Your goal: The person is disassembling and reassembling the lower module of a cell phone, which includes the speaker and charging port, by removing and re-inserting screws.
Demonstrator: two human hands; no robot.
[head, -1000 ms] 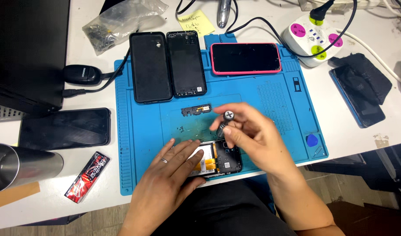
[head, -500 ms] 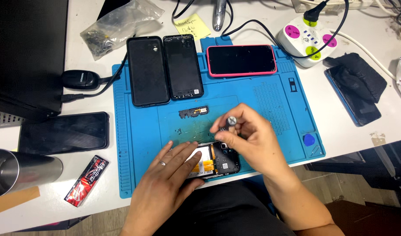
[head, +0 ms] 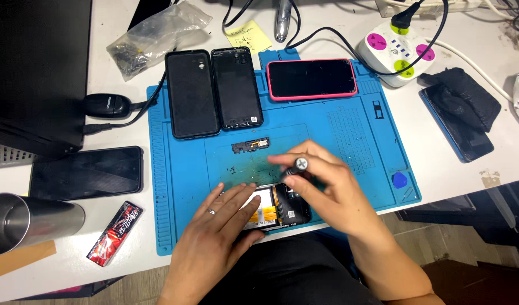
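An opened phone (head: 273, 210) with its back off lies at the near edge of the blue work mat (head: 180, 169). My left hand (head: 222, 226) rests flat on its left end and holds it down. A small screwdriver (head: 298, 165) stands nearly upright over the phone's right part, and my right hand (head: 321, 183) is closed around it. The tip of the tool is hidden behind my fingers. A small black phone part (head: 250, 146) lies on the mat just beyond the hands.
On the mat's far side lie a black case (head: 191, 93), a black back frame (head: 237, 87) and a pink-edged phone (head: 311, 79). A blue pick (head: 400, 180), power strip (head: 396, 51), black phone (head: 87, 172), steel cup (head: 30, 221), red packet (head: 115, 232) and dark phone (head: 460, 121) surround it.
My right hand with the screwdriver has shifted slightly left and lower over the opened phone. My left hand stays on the phone.
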